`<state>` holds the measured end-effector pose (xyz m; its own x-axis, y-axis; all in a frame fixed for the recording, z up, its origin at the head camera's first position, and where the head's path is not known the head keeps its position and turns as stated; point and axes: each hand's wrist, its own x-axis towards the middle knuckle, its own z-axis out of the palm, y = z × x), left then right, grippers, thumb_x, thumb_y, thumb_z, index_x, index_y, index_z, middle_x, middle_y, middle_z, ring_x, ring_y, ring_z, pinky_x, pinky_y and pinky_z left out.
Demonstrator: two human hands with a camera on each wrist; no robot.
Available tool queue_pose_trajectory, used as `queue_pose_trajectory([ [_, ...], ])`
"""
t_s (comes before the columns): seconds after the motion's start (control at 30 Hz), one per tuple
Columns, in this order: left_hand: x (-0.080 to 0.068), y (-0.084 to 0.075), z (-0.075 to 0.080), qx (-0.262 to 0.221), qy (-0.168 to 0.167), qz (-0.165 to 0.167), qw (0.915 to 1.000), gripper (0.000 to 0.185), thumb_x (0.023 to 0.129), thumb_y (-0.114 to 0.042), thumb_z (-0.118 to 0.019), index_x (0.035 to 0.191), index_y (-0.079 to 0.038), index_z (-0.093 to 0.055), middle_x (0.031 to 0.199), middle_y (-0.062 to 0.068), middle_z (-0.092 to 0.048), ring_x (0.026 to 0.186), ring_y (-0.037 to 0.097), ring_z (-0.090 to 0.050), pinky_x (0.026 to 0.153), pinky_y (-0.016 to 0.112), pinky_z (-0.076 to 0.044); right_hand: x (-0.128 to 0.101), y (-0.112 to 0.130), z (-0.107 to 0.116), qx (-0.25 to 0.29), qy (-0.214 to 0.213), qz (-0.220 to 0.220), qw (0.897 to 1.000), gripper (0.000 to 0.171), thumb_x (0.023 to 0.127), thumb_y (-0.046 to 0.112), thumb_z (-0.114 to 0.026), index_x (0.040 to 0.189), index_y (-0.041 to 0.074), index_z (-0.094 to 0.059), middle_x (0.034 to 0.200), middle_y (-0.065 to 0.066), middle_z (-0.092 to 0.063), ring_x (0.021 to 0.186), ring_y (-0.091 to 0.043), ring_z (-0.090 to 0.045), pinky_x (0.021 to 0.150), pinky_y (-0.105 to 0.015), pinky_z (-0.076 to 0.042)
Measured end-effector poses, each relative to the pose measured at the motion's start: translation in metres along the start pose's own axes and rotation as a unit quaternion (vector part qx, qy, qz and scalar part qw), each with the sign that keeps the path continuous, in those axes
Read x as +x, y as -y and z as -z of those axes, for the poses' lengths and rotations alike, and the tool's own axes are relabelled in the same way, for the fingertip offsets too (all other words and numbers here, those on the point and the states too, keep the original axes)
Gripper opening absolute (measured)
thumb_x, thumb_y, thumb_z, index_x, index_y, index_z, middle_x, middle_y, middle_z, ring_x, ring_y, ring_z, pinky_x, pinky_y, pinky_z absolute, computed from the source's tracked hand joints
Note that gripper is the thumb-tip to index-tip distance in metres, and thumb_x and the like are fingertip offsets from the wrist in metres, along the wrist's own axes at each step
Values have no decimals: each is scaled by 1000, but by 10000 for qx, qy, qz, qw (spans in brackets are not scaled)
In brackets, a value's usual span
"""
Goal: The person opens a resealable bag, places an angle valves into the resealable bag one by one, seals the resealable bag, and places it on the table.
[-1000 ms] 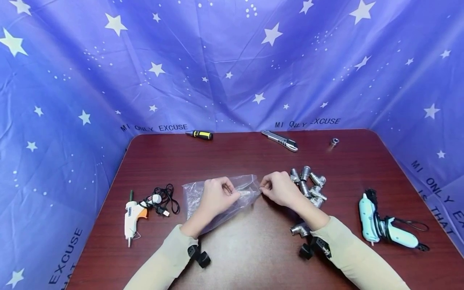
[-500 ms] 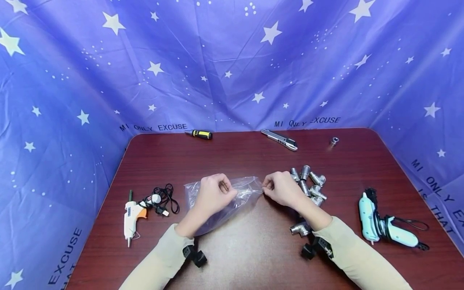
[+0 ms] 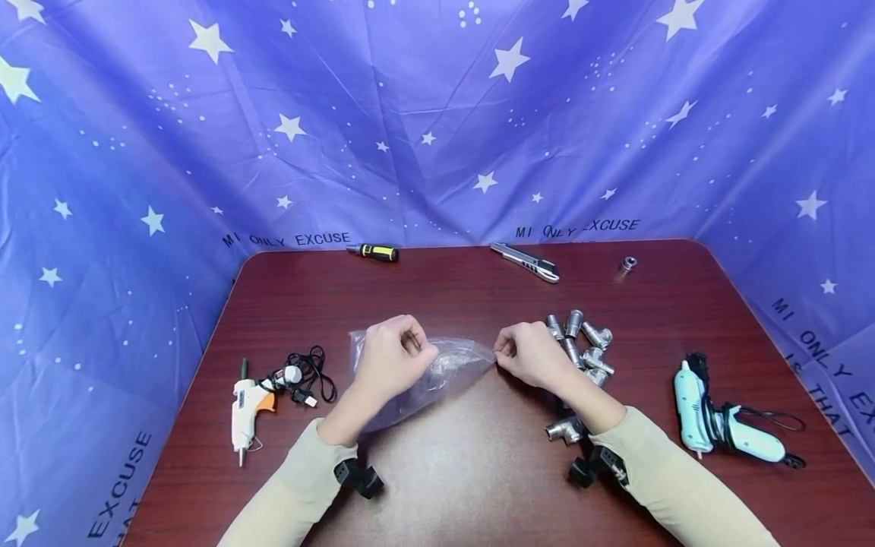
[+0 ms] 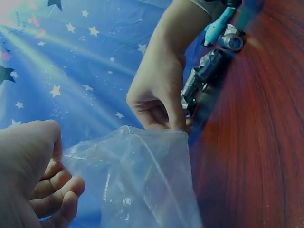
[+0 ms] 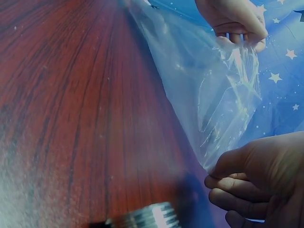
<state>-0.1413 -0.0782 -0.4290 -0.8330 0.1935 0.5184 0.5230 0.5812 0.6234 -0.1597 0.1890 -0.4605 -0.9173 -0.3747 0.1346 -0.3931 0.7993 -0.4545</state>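
Note:
A clear plastic bag [image 3: 444,372] stretches between both hands over the middle of the table. My left hand [image 3: 390,357] pinches the bag's upper edge between thumb and fingertips. At the bag's right corner, my right hand [image 3: 533,355] pinches the film. In the left wrist view the bag [image 4: 147,180] hangs down from both hands with its mouth edge upward. The right wrist view shows the film [image 5: 204,80] pulled into creases below the left fingers. Just beyond the right hand lies a pile of metal pipe fittings [image 3: 596,336], partly hidden by that hand and forearm.
One more fitting [image 3: 564,430] lies by the right wrist. A white glue gun [image 3: 244,414] with a black cable is on the left, a mint-green corded tool [image 3: 696,410] on the right. Along the back lie a screwdriver [image 3: 377,252], a utility knife [image 3: 525,262] and a small metal piece [image 3: 628,264].
My left hand has moved left and up, lifting the bag's edge and widening the stretch of film between the hands. My right hand has stayed nearly in place.

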Motion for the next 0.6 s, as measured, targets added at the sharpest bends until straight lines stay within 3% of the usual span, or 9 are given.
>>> queue_pose_trajectory([
  [0.2,-2,-1,-5,25,72,-55,10000,10,71,-12,-69,67,-17,-62,62,-5,-62,53,-1,-52,52,17,-46,2,6,4,230,-180,246,9993,8,84,10,-81,80,13,-75,70,7,-73,65,-3,-66,63,-22,-57],
  [0.33,-5,0,-12,-17,58,-150,9999,9,72,-11,-69,68,-16,-62,62,-4,-63,52,0,-54,51,16,-46,4,15,7,919,-366,609,9932,10,85,11,-86,88,11,-76,75,4,-73,68,-4,-67,64,-22,-60],
  [0.47,-6,0,-17,-148,21,-181,9997,10,74,-9,-69,69,-15,-63,62,-3,-65,52,1,-56,51,14,-47,2,22,5,1792,15,1032,9784,11,87,7,-85,94,11,-77,86,2,-78,77,-7,-74,71,-23,-65],
  [0.6,-9,0,-20,-343,106,-94,9993,10,76,-7,-69,70,-14,-63,63,-3,-66,53,1,-58,52,13,-50,-1,24,3,1651,345,1413,9755,16,86,16,-88,100,14,-80,97,3,-81,90,-12,-78,82,-30,-66],
])
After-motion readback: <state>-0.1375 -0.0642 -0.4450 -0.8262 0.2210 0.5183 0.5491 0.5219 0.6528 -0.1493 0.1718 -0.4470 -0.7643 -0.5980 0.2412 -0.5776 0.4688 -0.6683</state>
